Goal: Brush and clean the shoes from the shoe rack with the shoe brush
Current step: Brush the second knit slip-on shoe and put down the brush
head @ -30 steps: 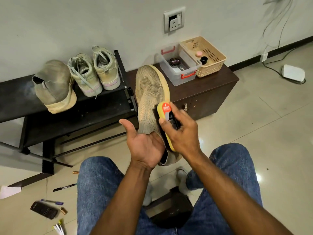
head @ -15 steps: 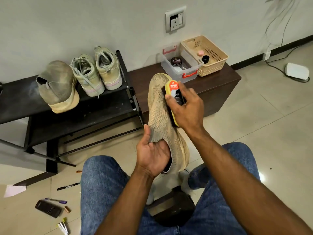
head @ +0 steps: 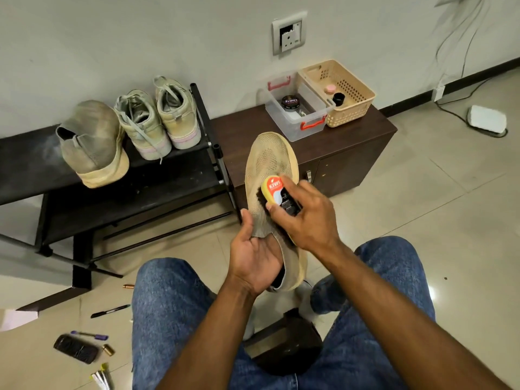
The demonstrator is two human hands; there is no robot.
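beige mesh shoe (head: 267, 161) held up over the lap, toe away, left hand (head: 257, 258) gripping its opening, fingers probably curled inside, right hand (head: 308, 218) fingers clamped on yellow shoe brush (head: 277, 192), bristles against upper, shoe rack (head: 157, 190) left with three shoes

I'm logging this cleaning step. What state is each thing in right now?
Held shoe: toe up, left hand gripping its collar.
Brush: gripped by right hand, bristles on shoe.
Grey shoe: on rack, untouched.
Sneakers: on rack, laced.
Clear box: open, tin inside.
Basket: upright, open.
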